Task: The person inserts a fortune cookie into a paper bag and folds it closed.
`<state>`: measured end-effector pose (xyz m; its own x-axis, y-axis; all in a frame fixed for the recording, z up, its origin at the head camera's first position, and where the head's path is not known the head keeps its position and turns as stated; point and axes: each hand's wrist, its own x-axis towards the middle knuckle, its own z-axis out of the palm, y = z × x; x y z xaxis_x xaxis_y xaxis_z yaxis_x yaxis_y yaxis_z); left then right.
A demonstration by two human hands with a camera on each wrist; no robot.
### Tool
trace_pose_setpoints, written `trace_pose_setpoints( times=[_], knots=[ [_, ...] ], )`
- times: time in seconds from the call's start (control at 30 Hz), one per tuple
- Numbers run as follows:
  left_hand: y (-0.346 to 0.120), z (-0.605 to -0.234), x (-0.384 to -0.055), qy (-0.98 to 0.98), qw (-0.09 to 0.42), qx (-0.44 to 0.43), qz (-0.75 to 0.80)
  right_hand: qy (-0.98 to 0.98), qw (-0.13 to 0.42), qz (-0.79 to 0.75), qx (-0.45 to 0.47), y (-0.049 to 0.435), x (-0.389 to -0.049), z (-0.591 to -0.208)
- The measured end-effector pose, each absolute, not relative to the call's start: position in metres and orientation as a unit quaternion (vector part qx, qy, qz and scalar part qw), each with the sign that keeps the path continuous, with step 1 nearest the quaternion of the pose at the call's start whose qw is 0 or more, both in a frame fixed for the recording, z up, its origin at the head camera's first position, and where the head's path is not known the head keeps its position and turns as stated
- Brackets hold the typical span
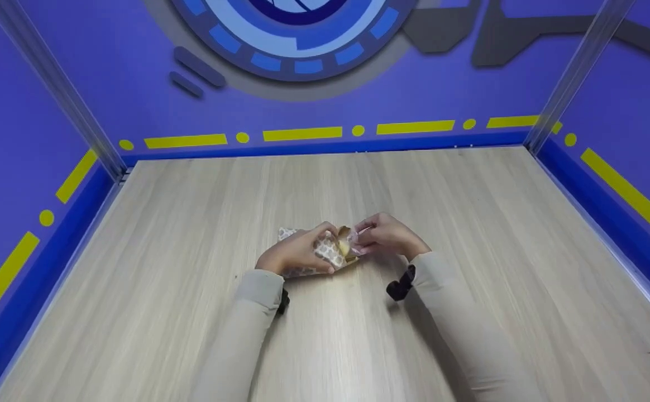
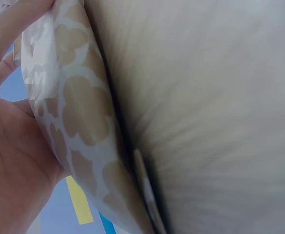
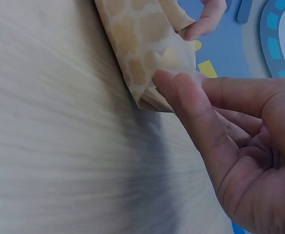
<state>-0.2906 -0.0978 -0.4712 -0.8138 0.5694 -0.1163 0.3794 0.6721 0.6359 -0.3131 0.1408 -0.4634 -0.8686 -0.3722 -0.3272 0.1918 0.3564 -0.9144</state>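
A soft pouch with tan spots on white lies low over the table near its middle, its mouth turned to the right. My left hand grips it, thumb on the near side and fingers over the far side. In the left wrist view the spotted side of the pouch bulges next to the palm. My right hand is at the mouth, thumb and fingertips pinching a thin, see-through plastic film. Something pale yellow shows inside the mouth; I cannot tell what it is.
The light wood table spreads out around both hands. Blue-purple panels with yellow dashes stand along the back and both sides, joined by metal corner posts. A black wrist mount hangs under the right cuff.
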Motion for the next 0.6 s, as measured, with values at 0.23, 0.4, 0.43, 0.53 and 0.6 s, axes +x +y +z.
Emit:
trace_pose_setpoints(
  times=[0.23, 0.4, 0.43, 0.53, 0.6],
  knots=[
    [-0.097, -0.47, -0.291, 0.902, 0.144, 0.272, 0.304, 0.773, 0.252, -0.58, -0.057, 0.135, -0.312, -0.465],
    [-0.097, -0.47, -0.292, 0.9, 0.148, 0.274, 0.305, 0.776, 0.248, -0.577, -0.062, 0.131, -0.313, -0.468],
    [-0.097, -0.47, -0.292, 0.9, 0.148, 0.274, 0.306, 0.777, 0.247, -0.576, -0.064, 0.131, -0.313, -0.468],
    [-0.097, -0.47, -0.293, 0.897, 0.149, 0.275, 0.313, 0.777, 0.243, -0.577, -0.066, 0.13, -0.313, -0.47],
    [-0.096, -0.47, -0.292, 0.895, 0.15, 0.275, 0.318, 0.777, 0.242, -0.578, -0.066, 0.129, -0.313, -0.471]
  ],
)
